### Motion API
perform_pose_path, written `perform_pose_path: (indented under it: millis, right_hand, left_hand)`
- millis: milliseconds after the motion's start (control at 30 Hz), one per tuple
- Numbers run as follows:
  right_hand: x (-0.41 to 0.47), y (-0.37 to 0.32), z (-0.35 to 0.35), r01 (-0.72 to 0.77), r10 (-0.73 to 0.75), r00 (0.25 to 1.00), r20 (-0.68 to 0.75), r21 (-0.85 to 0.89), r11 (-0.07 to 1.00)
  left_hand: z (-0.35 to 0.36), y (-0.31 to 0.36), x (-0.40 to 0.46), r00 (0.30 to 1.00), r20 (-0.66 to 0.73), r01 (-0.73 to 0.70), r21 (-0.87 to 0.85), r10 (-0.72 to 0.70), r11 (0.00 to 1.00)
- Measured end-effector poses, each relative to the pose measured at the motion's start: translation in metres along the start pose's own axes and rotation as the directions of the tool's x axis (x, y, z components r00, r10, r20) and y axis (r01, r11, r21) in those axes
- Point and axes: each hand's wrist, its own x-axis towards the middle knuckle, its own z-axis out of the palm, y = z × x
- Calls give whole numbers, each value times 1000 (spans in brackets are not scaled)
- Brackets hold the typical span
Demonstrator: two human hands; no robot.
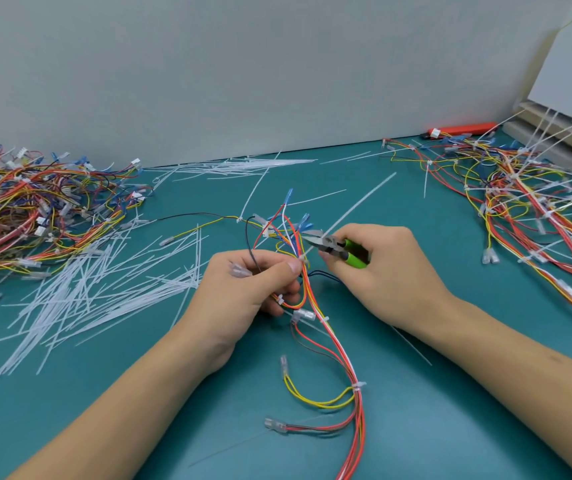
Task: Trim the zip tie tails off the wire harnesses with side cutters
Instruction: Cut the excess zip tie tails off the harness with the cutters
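Midway, seemingly: left hand fingers pinch the harness, right hand grips the cutters at a tail, with the right-hand pile untrimmed.

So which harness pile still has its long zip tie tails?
The right pile: long white tails stick out of it. The left pile shows none.
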Motion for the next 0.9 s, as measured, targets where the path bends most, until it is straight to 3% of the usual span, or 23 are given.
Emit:
perform_pose_path:
  millis: [167,367,567,733,900]
  right_hand:
    - [0,-3,2,13,7,984,176,-112,994]
    - [0,-4,0,15,8,981,192,-119,993]
    - [0,-5,1,28,16,986,164,-264,964]
    - [-4,-6,2,-13,27,996,82,-171,985]
    - [0,-8,1,2,12,995,96,-144,990]
  left_hand:
    - [0,-2,1,1000,12,-11,21,11,1000]
    - [-1,-3,2,999,30,-35,37,34,999]
    - [0,-1,1,999,22,-25,32,24,999]
    - [0,0,0,1000,17,-13,23,12,1000]
    - [-1,-1,1,1000,9,2,12,-3,1000]
